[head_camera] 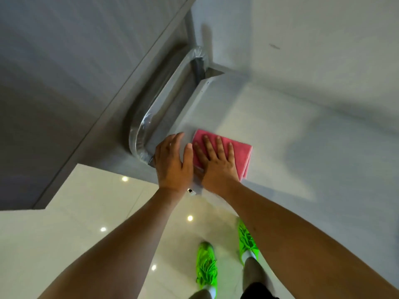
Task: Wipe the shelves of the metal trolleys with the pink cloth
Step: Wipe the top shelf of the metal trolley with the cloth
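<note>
A folded pink cloth (241, 152) lies flat on the top shelf (280, 130) of a metal trolley, near its left corner. My right hand (216, 162) presses down on the cloth with straight, spread fingers. My left hand (172, 160) sits right beside it on the shelf's left edge. Its fingers curve over that edge and its thumb lies on the shelf top. The trolley's curved handle (151, 117), wrapped in clear plastic, runs along the left end of the shelf, just beyond my left hand.
A second grey metal surface (64, 72) stands close on the left, beside the handle. Glossy white floor tiles (86, 212) lie below, with my green shoes (206, 266) on them near the trolley's front edge.
</note>
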Tool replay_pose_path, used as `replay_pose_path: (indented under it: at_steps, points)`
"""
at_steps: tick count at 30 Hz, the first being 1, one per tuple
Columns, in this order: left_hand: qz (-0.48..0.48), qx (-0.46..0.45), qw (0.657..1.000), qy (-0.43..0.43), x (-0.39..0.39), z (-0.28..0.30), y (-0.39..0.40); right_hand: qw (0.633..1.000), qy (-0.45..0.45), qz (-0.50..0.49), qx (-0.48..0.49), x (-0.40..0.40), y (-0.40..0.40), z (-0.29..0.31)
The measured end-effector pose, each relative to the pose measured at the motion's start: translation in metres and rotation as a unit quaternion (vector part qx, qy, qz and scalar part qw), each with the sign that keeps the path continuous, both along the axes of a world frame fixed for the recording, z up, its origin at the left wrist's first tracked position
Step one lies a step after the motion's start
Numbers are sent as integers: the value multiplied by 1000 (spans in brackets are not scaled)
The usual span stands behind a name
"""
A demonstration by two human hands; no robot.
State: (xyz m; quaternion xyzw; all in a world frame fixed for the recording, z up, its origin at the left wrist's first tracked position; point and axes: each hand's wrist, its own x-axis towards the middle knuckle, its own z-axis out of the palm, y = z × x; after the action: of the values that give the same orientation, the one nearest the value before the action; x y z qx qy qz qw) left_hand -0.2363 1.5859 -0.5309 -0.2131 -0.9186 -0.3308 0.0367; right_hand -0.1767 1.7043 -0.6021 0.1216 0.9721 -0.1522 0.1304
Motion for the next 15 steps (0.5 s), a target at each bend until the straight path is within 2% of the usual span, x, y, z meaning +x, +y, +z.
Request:
replay_pose_path:
  at_steps: [4, 8, 11, 15]
  points:
    - [-1, 29, 1000, 9, 14, -4, -50, 999, 6, -36, -2, 42, -50, -2]
    - [16, 25, 999, -42, 34, -13, -80, 998, -9, -57, -3, 63, -71, 1]
    - [28, 38, 998, -49, 49, -20, -91, 998, -10, -54, 6, 74, -76, 2]
    - [36, 50, 997, -36, 62, -28, -100, 998, 41, -39, 32, 81, -74, 0]
